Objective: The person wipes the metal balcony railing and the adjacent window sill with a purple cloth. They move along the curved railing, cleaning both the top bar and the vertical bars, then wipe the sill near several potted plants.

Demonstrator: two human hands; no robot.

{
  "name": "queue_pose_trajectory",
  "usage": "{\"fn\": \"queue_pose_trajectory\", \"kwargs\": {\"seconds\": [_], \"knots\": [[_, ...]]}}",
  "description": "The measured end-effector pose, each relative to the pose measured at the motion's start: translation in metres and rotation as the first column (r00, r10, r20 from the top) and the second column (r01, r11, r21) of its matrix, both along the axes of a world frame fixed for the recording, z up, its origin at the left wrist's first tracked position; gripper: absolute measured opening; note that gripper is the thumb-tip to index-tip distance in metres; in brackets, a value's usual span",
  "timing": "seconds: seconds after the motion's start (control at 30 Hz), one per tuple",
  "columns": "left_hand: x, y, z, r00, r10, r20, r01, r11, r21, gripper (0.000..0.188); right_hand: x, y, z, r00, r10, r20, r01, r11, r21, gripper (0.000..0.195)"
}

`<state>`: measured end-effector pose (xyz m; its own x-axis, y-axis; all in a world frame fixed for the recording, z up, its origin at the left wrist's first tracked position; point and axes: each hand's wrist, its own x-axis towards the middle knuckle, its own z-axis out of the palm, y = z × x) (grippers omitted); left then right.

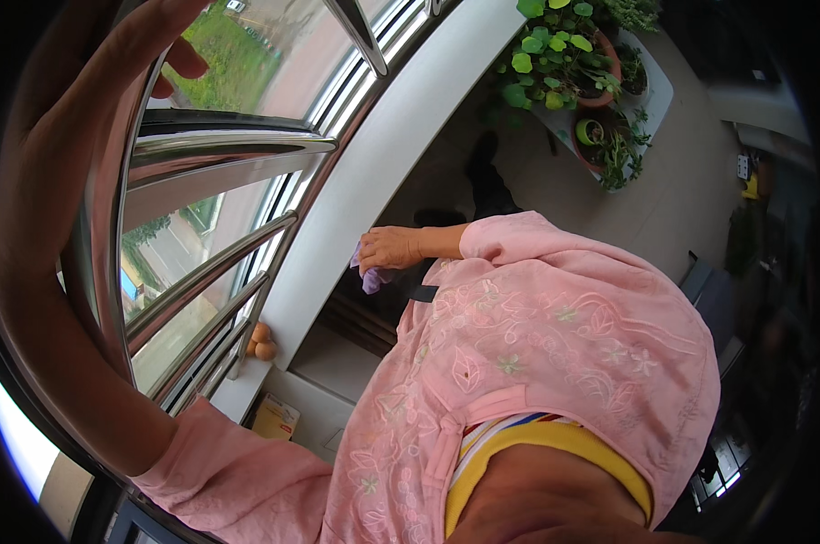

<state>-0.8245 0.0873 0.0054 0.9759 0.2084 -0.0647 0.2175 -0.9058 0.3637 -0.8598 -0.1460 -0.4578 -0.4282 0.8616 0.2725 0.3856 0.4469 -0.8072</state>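
My left hand [111, 75] is raised at the upper left, curled around the top bar of a stainless-steel window railing [115, 224]. Some of its fingertips show past the bar; the upper part of the hand runs out of the picture. Lower down, my right hand [391, 247] holds a bunched purple cloth [374, 279] at the inner edge of a white windowsill [355, 173]. Cloth sticks out on both sides of the fingers, and its middle is hidden in the grip.
Steel crossbars [213, 282] stand before the window glass [240, 61]. Several round orange-brown objects [262, 340] sit at the sill's near end, above a yellow box [276, 416]. Potted plants [573, 61] stand on a white stand [658, 85] on the tiled floor [675, 177]. A dark shoe [485, 146] shows below.
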Motion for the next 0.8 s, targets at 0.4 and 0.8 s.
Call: {"fn": "queue_pose_trajectory", "kwargs": {"seconds": [0.4,0.8], "knots": [[0.005,0.0,-0.009,0.993,0.074,0.091,-0.069,0.996,-0.053,0.065,0.269,0.015,-0.014,-0.117,-0.967,0.226,0.986,-0.085,0.146,0.045],[-0.006,-0.003,-0.005,0.992,0.071,0.101,-0.063,0.995,-0.079,0.07,0.036,-0.038,0.031,0.993,0.083,0.084,-0.055,0.955,-0.292,0.04]]}}
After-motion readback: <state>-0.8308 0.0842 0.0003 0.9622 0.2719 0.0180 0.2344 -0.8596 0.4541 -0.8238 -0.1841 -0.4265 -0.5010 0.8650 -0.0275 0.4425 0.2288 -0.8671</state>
